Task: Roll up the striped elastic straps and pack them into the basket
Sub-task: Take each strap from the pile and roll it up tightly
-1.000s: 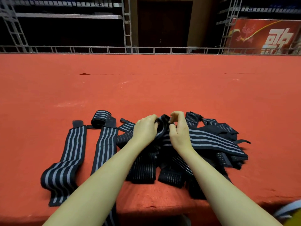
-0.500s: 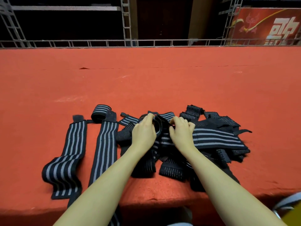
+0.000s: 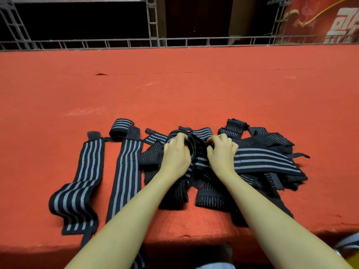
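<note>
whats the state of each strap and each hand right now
left hand: fingers curled on the strap being rolled
right hand: fingers curled on the same strap
strap being rolled: partly rolled, tail trailing right over the pile
rolled strap: fully rolled, on the red surface
two flat straps: unrolled, lying side by side
strap pile: loose, tangled

Even, moderately bright overhead light; dark background beyond the grey metal railing (image 3: 174,40); wide-angle curvature at edges; focus sharp.
</note>
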The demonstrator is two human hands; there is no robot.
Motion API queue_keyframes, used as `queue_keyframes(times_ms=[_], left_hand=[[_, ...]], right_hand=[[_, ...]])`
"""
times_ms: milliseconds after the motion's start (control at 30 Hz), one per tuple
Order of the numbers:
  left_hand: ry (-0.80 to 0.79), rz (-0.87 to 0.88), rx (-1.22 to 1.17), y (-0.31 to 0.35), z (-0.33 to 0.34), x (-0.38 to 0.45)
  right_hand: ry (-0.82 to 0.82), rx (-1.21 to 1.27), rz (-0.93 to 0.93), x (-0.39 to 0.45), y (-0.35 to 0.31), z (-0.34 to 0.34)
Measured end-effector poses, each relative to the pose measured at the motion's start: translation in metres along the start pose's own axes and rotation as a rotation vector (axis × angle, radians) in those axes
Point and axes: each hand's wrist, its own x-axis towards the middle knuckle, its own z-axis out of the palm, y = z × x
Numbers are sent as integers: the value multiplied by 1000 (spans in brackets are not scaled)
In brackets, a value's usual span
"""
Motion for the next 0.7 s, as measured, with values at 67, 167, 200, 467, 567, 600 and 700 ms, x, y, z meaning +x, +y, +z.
queue_keyframes(times_ms=[67,167,200,467,567,600,700], left_hand=[[-75,-7,-55,4,-1,3],[-183,-16,-132,6,-4,6],[-195,-12,-117,5,-3,6],[18,-105,156,3,15,11],[109,-15,89,4,20,18],[101,21,106,7,21,21],[7,92,238,12,26,29]], right_hand=[[33,20,21,-3,2,1],[58,68,118,-5,4,-1],[59,91,120,-6,5,-2],[147,190,20,-11,12,6],[226,197,-4,-13,11,10],[245,208,-8,-13,10,11],[255,223,-32,-14,12,11]])
